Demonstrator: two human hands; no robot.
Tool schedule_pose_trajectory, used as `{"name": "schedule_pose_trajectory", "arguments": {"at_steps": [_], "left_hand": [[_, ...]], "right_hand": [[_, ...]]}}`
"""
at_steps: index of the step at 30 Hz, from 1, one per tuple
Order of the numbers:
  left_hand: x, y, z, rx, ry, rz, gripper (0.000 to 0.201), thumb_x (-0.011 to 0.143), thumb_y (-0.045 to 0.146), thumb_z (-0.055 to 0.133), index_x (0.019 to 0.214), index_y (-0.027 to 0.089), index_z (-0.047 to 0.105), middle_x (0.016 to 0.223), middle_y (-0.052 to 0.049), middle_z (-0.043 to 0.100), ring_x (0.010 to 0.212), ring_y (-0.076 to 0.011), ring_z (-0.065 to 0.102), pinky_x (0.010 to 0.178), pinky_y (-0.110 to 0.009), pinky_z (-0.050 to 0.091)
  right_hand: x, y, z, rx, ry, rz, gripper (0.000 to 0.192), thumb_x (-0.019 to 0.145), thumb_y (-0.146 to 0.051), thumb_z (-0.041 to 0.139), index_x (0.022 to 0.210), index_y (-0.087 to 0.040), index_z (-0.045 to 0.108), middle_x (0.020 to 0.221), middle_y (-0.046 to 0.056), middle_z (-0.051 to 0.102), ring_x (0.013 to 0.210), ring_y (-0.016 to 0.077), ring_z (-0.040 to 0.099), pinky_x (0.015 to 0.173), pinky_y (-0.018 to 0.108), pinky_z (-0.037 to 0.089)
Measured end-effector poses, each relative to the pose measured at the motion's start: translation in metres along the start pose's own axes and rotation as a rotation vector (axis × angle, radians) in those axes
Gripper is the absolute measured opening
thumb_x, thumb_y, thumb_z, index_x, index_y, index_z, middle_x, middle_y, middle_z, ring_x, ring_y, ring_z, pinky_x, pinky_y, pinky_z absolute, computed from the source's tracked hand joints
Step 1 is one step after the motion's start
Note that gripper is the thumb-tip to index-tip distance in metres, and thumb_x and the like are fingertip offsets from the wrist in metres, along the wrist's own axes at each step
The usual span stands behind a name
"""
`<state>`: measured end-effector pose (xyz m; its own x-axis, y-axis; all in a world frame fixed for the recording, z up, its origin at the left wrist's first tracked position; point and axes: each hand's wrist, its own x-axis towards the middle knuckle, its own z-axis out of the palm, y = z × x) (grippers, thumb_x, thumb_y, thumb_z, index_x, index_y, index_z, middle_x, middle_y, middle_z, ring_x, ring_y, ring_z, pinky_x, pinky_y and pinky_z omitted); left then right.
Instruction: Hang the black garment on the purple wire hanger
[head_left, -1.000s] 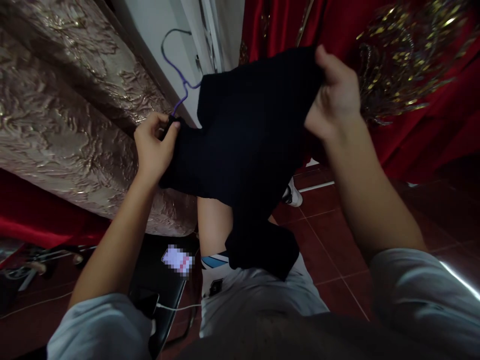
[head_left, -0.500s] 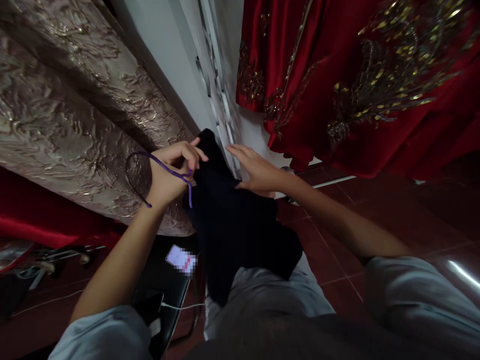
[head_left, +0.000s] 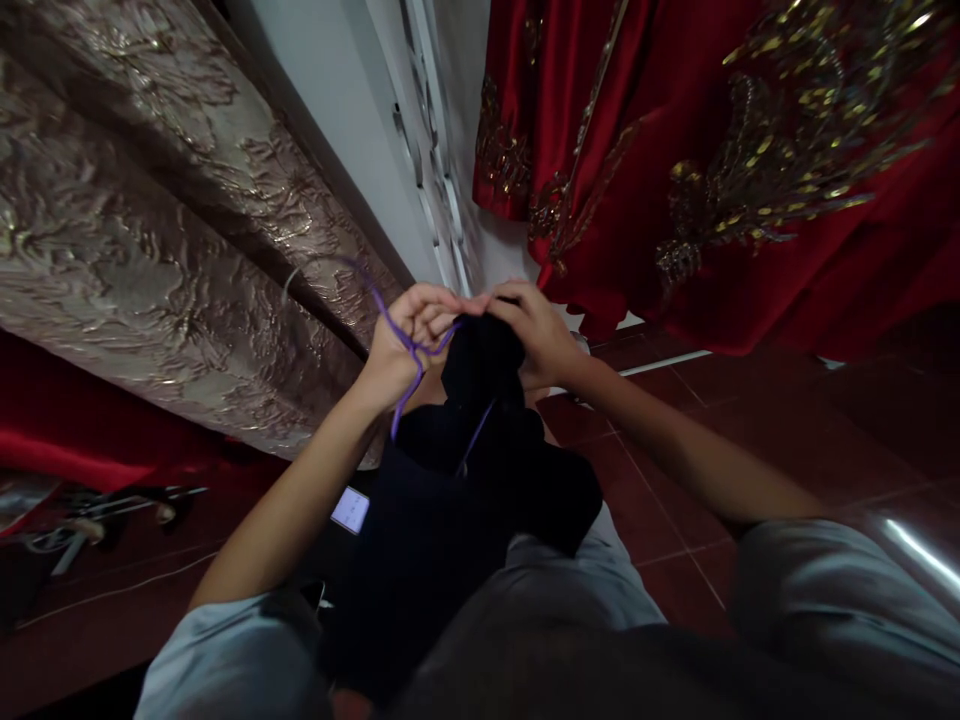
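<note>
Two hands met over my lap. My left hand (head_left: pixel 409 335) pinched the thin purple hanger (head_left: pixel 405 345), stiff and light. My right hand (head_left: pixel 536 335) pinched the top of the black garment (head_left: pixel 450 500), soft and floppy, so I thought its top edge was best to hold.

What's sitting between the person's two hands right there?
In the head view, the top of the black garment bunches between left hand and right hand, with the purple hanger wire.

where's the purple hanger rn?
Head view, centre: the purple hanger is in the left hand, its hook curving up-left over the gold brocade fabric, its wire running into the black garment that the right hand pinches.
</note>
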<state>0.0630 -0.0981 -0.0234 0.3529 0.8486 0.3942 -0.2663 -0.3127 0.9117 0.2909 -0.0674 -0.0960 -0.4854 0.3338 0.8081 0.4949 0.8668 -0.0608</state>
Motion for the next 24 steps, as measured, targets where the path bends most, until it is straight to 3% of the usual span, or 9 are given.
{"name": "schedule_pose_trajectory", "arguments": {"at_steps": [2, 4, 6, 9, 12, 16, 20, 24], "left_hand": [[-0.004, -0.007, -0.011, -0.046, 0.203, -0.195, 0.031, 0.082, 0.026, 0.084, 0.110, 0.020, 0.072, 0.104, -0.006, 0.078, 0.110, -0.0223, 0.075, 0.100, -0.038, 0.060], [-0.011, -0.011, -0.026, -0.044, 0.358, -0.297, 0.030, 0.101, 0.039, 0.056, 0.112, 0.015, 0.071, 0.104, -0.006, 0.078, 0.108, -0.0155, 0.074, 0.098, -0.032, 0.059], [-0.021, -0.013, -0.041, -0.050, 0.457, -0.273, 0.055, 0.108, 0.052, 0.028, 0.102, 0.017, 0.070, 0.105, -0.008, 0.077, 0.114, -0.0130, 0.071, 0.098, -0.029, 0.058], [-0.031, -0.015, -0.054, -0.122, 0.467, -0.181, 0.073, 0.102, 0.072, 0.028, 0.113, 0.016, 0.073, 0.118, -0.012, 0.076, 0.131, -0.0229, 0.064, 0.111, -0.041, 0.052], [-0.031, -0.022, -0.055, -0.146, 0.480, -0.028, 0.064, 0.093, 0.074, 0.054, 0.122, 0.020, 0.072, 0.134, -0.012, 0.070, 0.141, -0.0284, 0.056, 0.118, -0.044, 0.047], [-0.034, -0.037, -0.055, -0.038, 0.725, 0.042, 0.041, 0.080, 0.038, 0.084, 0.116, 0.021, 0.072, 0.131, -0.009, 0.072, 0.132, -0.0269, 0.063, 0.117, -0.039, 0.048], [-0.049, -0.047, -0.050, -0.018, 0.890, 0.036, 0.028, 0.076, 0.021, 0.078, 0.104, 0.020, 0.072, 0.117, -0.006, 0.075, 0.116, -0.0226, 0.069, 0.108, -0.033, 0.052], [-0.071, -0.057, -0.035, -0.141, 1.056, -0.046, 0.021, 0.074, 0.023, 0.075, 0.095, 0.020, 0.070, 0.101, -0.002, 0.075, 0.098, -0.0176, 0.070, 0.098, -0.029, 0.056]], "right_hand": [[-0.005, 0.007, -0.016, -0.115, 0.043, 0.175, 0.090, 0.072, -0.046, 0.071, 0.154, -0.024, 0.040, 0.129, 0.013, 0.049, 0.119, 0.0327, 0.053, 0.106, 0.056, 0.043], [-0.005, 0.013, -0.035, -0.273, 0.070, 0.389, 0.090, 0.073, -0.046, 0.072, 0.154, -0.023, 0.042, 0.130, 0.014, 0.048, 0.118, 0.0343, 0.052, 0.101, 0.056, 0.042], [0.005, 0.019, -0.055, -0.404, 0.059, 0.547, 0.093, 0.073, -0.047, 0.074, 0.156, -0.020, 0.041, 0.131, 0.016, 0.048, 0.119, 0.0359, 0.050, 0.100, 0.057, 0.040], [0.038, 0.025, -0.074, -0.484, 0.026, 0.647, 0.095, 0.074, -0.045, 0.076, 0.157, -0.015, 0.041, 0.132, 0.020, 0.048, 0.121, 0.0375, 0.048, 0.102, 0.058, 0.039], [0.073, 0.022, -0.080, -0.448, 0.014, 0.599, 0.091, 0.075, -0.041, 0.076, 0.157, -0.021, 0.042, 0.133, 0.018, 0.049, 0.122, 0.0381, 0.047, 0.103, 0.060, 0.040], [0.081, 0.004, -0.086, -0.406, -0.017, 0.480, 0.092, 0.072, -0.038, 0.077, 0.157, -0.029, 0.042, 0.130, 0.014, 0.053, 0.118, 0.0372, 0.050, 0.102, 0.060, 0.046], [0.054, -0.009, -0.100, -0.310, -0.135, 0.381, 0.087, 0.076, -0.037, 0.074, 0.157, -0.025, 0.042, 0.130, 0.016, 0.054, 0.123, 0.0394, 0.052, 0.105, 0.060, 0.045], [0.030, -0.014, -0.101, -0.190, -0.070, 0.293, 0.080, 0.080, -0.046, 0.072, 0.155, -0.032, 0.045, 0.149, 0.009, 0.047, 0.139, 0.0425, 0.042, 0.116, 0.065, 0.036]]}}
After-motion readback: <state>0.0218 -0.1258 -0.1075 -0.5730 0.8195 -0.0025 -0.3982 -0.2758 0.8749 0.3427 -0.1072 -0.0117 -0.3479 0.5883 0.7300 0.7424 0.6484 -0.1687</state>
